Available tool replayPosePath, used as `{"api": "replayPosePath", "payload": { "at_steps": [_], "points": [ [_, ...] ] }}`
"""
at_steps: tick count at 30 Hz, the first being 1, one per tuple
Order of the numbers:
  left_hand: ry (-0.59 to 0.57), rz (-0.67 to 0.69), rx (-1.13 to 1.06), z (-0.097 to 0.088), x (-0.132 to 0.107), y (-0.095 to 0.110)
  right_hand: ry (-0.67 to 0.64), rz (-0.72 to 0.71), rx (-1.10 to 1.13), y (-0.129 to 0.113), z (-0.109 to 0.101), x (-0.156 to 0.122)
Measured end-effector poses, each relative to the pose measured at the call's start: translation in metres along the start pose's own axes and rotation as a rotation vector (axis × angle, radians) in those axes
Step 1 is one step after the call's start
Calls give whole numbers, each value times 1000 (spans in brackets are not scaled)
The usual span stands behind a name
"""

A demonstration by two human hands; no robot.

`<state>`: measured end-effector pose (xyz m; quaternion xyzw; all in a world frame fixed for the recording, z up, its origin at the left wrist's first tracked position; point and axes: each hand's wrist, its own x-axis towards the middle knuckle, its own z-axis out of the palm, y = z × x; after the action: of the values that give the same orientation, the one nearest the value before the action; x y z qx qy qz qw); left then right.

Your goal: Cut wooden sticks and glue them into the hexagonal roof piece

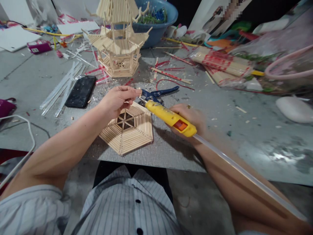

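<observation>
My right hand (189, 114) is wrapped round a yellow hot glue gun (168, 117), whose back end has a long clear glue stick (244, 173) poking out toward my forearm. The gun's metal nozzle points at the fingertips of my left hand (117, 99). Those fingers pinch a small piece of wooden stick (139, 92), mostly hidden. Under my left hand lies a hexagonal panel of wooden sticks (127, 138) with a spoked opening in its middle. Just past the nozzle are dark blue pliers (158, 94), lying on the table.
A stick-built pagoda (119, 49) stands at the back, before a blue basin (158, 29). Left are a black phone (81, 92) and clear glue sticks (63, 86). Bagged wooden sticks (220, 63) lie right, near a white rounded object (294, 108). A white cable (30, 130) crosses the left edge.
</observation>
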<state>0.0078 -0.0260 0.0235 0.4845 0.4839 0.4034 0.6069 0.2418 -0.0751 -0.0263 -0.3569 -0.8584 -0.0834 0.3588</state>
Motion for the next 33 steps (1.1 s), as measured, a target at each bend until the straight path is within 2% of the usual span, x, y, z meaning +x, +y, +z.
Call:
{"api": "replayPosePath", "payload": {
  "at_steps": [7, 11, 13, 15, 17, 20, 23, 29, 33],
  "points": [
    [-12, 9, 13, -1, 1, -1, 41, 19, 0, 2, 2, -3],
    [-1, 19, 63, -1, 1, -1, 79, 78, 1, 3, 5, -4],
    [16, 55, 116, -1, 2, -3, 109, 152, 13, 2, 7, -3],
    [37, 132, 206, -3, 3, -4, 134, 301, 110, 1, 9, -2],
    [63, 261, 344, -4, 3, -6, 146, 469, 302, 1, 10, -2],
    [86, 447, 568, -5, 2, -6, 106, 581, 508, 6, 12, -4],
    [85, 511, 680, -5, 0, -5, 62, 571, 549, 11, 12, -4],
    [83, 534, 686, -6, 0, -4, -91, 508, 570, 13, 9, -3],
    [64, 578, 741, -6, 0, -4, -75, 535, 563, 11, 9, -2]
  ]
}}
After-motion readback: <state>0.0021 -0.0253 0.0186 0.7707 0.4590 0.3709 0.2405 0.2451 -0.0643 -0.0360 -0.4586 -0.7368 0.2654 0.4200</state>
